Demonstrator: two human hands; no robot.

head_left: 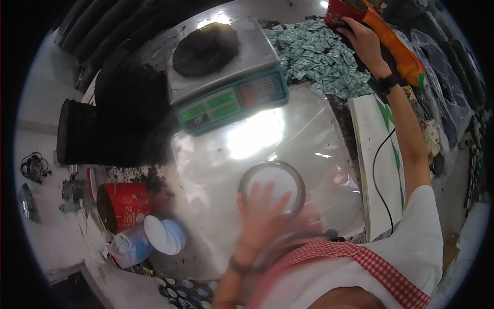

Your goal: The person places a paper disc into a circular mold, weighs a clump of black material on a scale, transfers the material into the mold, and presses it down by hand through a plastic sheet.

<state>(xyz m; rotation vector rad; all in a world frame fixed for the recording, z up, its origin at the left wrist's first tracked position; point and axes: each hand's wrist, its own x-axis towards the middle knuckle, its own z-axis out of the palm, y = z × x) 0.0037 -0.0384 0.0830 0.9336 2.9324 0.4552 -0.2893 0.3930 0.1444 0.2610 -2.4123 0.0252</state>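
Note:
My left hand (pixel 260 213) rests with spread fingers on the near rim of a round metal ring with a white disc inside it (pixel 278 180), which lies on a clear plastic sheet (pixel 309 134). My right hand (pixel 363 41) reaches far up right and grips the edge of a red tin (pixel 339 9) beside an orange packet (pixel 399 49). A green digital scale (pixel 226 77) stands at the top centre with a dark round pressed cake (pixel 206 49) on its steel pan.
A heap of small green sachets (pixel 321 59) lies right of the scale. Dark loose material and a black cylinder (pixel 82 134) sit at left. A red tin on its side (pixel 123 206) and stacked white discs (pixel 164 234) lie lower left. A white board (pixel 378 170) stands at right.

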